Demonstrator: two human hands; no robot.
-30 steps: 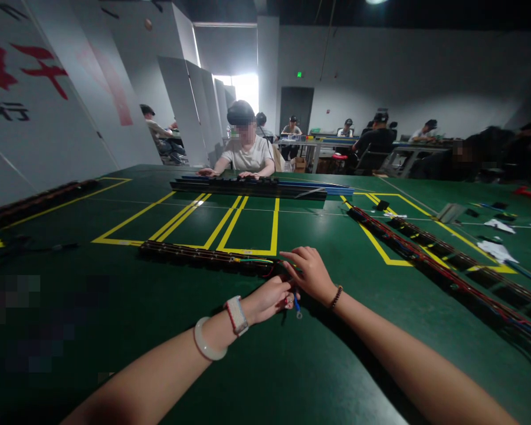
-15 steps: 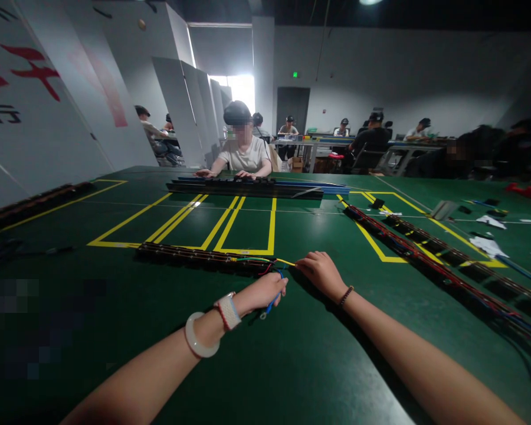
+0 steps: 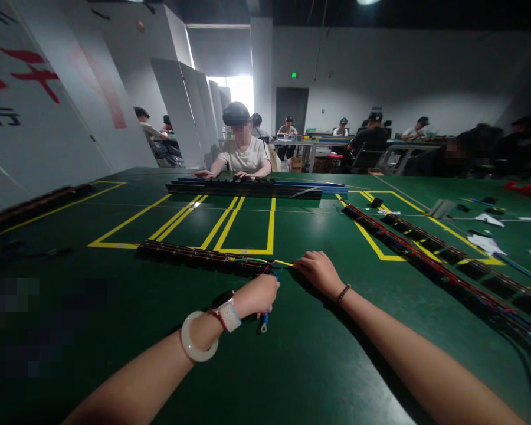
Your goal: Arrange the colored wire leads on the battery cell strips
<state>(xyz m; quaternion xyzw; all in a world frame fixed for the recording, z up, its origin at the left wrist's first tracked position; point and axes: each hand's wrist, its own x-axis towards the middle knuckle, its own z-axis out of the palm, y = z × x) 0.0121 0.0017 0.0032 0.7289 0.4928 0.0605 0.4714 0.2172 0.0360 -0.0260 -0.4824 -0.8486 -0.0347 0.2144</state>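
My left hand (image 3: pixel 260 293) is closed around blue wires whose ring terminal (image 3: pixel 264 328) pokes out below the fingers. My right hand (image 3: pixel 317 273) pinches the end of a yellow-green wire (image 3: pixel 283 262). Both wires come from the right end of a long dark strip with wires along it (image 3: pixel 194 252), which lies on the green table just beyond my hands. A few thin red and blue wires show at that end, close to my left fingers. The tip of the yellow-green wire is hidden in my right fingers.
Yellow tape (image 3: pixel 268 233) marks boxes on the green table (image 3: pixel 230 378). A bundle of red wires (image 3: pixel 407 251) and another dark strip (image 3: pixel 446 251) lie at right. Across the table, a person (image 3: pixel 243 153) has both hands at long dark rails (image 3: pixel 248 188). Paper scraps (image 3: pixel 489 245) lie far right.
My left hand has turned and shifted slightly left and down, so the blue wire's ring terminal now hangs lower. My right hand stays nearly in place on the yellow-green wire.
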